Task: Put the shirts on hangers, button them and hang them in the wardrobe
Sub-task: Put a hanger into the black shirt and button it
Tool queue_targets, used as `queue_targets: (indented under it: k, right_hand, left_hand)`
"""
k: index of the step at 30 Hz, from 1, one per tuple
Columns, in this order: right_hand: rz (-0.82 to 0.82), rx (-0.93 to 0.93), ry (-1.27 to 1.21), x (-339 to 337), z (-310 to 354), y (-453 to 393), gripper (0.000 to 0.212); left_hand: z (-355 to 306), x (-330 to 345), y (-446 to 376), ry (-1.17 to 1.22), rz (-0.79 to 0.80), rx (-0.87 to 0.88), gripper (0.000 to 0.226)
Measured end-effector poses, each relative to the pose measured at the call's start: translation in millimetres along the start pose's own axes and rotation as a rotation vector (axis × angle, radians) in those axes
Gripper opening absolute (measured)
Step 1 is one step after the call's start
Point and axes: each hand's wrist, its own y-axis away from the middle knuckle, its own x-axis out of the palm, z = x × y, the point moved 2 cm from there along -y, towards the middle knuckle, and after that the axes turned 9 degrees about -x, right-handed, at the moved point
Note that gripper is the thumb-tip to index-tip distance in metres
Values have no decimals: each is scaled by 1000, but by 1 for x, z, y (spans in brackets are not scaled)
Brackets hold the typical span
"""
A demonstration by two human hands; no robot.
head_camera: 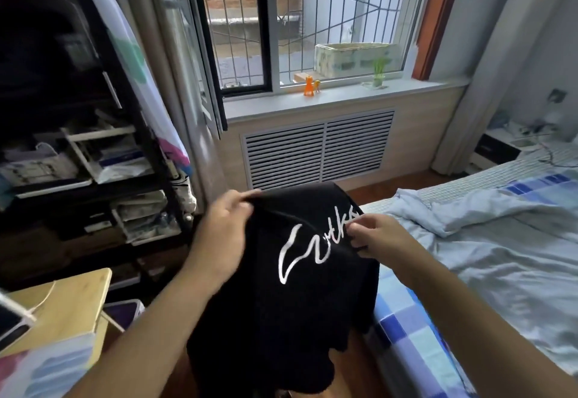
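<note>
Both hands (223, 225) pinch a black shirt (281, 303) (white script print).

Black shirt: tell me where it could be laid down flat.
Both hands, left hand and right hand, hold the black shirt. Free: bed sheet right of it, below the rumpled blanket. Crowded: shelves, wooden table corner.

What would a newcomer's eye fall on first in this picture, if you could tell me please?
First, the black shirt with white script lettering, held up in the centre foreground: the left hand grips its upper left edge and the right hand pinches the fabric beside the lettering. Next, the barred window behind it, with a small orange figurine on the sill, and the rumpled bed at right.
</note>
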Motion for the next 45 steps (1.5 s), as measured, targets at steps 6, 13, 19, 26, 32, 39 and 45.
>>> queue_targets:
  k: [6,13,19,26,32,39,45]
  right_hand:
    - [131,286,-150,2,3,25,43]
    - [-22,86,225,56,-40,0,29]
    - [-88,131,279,45,-47,7,23]
    - [-2,8,166,51,0,10,63]
    - [-169,-58,555,-7,18,-15,23]
    - [-806,-149,513,-141,73,11,25]
    - [-906,-208,483,-202,110,102,29]
  left_hand:
    - [80,117,87,-537,359,404,22]
    - [92,99,74,-541,112,439,30]
    - [91,66,6,-117,-46,-342,40]
    - [48,103,40,-178,28,82,12]
    - [58,114,53,-157,306,277,26]
    - [25,102,8,-242,82,477,26]
    - [-76,209,12,-375,277,786,60]
